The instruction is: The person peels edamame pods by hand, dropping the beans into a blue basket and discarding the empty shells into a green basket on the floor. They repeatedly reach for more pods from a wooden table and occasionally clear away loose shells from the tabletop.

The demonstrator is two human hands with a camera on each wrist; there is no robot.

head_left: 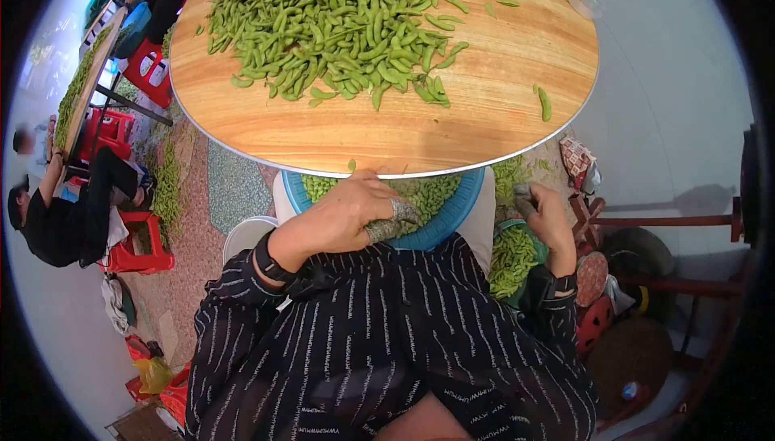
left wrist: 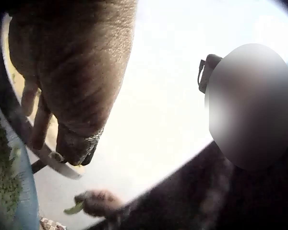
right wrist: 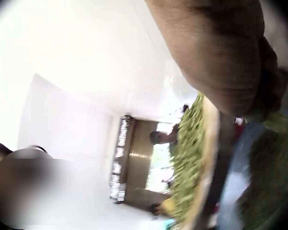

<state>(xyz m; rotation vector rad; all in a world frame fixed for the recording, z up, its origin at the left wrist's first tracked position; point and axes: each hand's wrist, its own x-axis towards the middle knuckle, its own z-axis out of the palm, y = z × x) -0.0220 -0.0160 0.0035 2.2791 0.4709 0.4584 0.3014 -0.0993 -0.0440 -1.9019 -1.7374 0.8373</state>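
My left hand (head_left: pixel 355 211) is over the blue basin (head_left: pixel 440 231) of shelled beans (head_left: pixel 432 191), by the round table's near edge. Grey wrapping covers its thumb and forefinger; the left wrist view shows that hand's (left wrist: pixel 79 72) fingers loosely extended, with no pod visible in them. My right hand (head_left: pixel 549 219) is above a container of green pods (head_left: pixel 511 259) on the right. In the left wrist view the right hand (left wrist: pixel 102 203) pinches a green pod (left wrist: pixel 75 208). Beside the right hand (right wrist: pixel 221 52), the pod (right wrist: pixel 278 122) shows in the right wrist view too.
Many green pods (head_left: pixel 339 21) are piled on the round wooden table (head_left: pixel 484 102), with a lone pod (head_left: pixel 545 104) near its right edge. A white bucket (head_left: pixel 246 235) stands left of the basin. Far left are red stools (head_left: pixel 141 251) and people at another table (head_left: pixel 85 94).
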